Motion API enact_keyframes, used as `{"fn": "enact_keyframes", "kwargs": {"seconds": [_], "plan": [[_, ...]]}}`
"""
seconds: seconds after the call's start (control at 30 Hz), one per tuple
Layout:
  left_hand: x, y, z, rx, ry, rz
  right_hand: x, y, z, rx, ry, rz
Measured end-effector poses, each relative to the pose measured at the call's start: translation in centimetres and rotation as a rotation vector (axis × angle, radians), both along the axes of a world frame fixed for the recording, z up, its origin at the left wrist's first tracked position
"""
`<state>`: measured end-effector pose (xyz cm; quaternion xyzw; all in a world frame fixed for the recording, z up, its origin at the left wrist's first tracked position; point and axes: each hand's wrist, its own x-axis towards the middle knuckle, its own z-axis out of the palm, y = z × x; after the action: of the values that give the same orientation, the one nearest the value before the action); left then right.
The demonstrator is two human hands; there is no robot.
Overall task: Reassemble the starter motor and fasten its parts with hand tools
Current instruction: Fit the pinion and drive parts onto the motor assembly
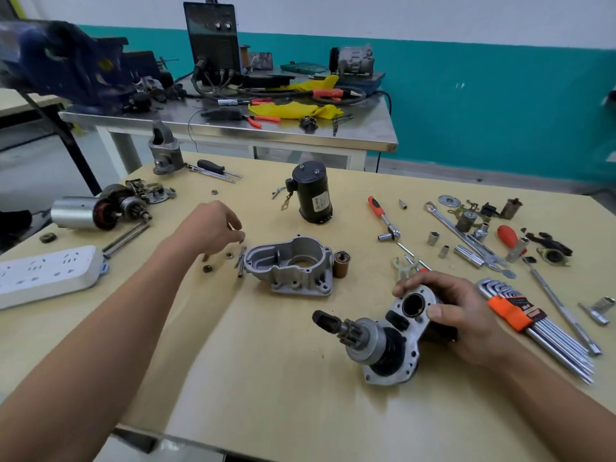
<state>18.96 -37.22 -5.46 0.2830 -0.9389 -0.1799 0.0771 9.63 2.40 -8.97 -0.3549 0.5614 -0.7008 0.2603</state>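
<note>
My right hand grips a partly built starter assembly lying on the wooden table: a grey plate with a round bore, and a pinion gear on a shaft pointing left. My left hand reaches over a cluster of small fasteners, its curled fingertips pinching a small dark bolt. Below it lie two nuts and long through bolts. Right beside them sit the aluminium nose housing and a copper-coloured cylinder. The black motor body stands upright farther back.
An orange-handled ratchet, sockets, wrenches and a hex key set are spread on the right. At the left edge lie a white power strip, an armature and a second housing. A cluttered steel table stands behind.
</note>
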Motion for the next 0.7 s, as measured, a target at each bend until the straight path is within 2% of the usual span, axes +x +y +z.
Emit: {"fn": "enact_keyframes", "kwargs": {"seconds": [0.3, 0.37, 0.4, 0.47, 0.53, 0.6, 0.7], "plan": [[-3.5, 0.3, 0.9, -0.055, -0.231, -0.077, 0.0, 0.3, -0.1, -0.01, -0.01, -0.01], [-3.2, 1.4, 2.1, -0.052, -0.163, -0.075, -0.1, 0.3, 0.0, -0.014, -0.016, -0.004], [-2.8, 2.4, 3.0, -0.01, -0.058, -0.077, 0.0, 0.3, 0.0, -0.019, -0.019, -0.003], [-1.6, 5.8, 4.9, 0.213, 0.231, -0.138, 0.0, 0.2, 0.1, -0.027, -0.017, -0.003], [0.0, 10.5, 6.5, 0.528, 0.41, -0.309, -0.1, 0.2, 0.0, -0.023, -0.015, 0.009], [0.8, 14.8, 6.9, 0.733, 0.411, -0.472, -0.2, 0.2, 0.0, -0.031, -0.026, 0.022], [0.2, 18.8, 5.5, 0.93, 0.294, -0.512, -0.3, 0.6, 0.0, -0.035, -0.037, 0.014]]}}
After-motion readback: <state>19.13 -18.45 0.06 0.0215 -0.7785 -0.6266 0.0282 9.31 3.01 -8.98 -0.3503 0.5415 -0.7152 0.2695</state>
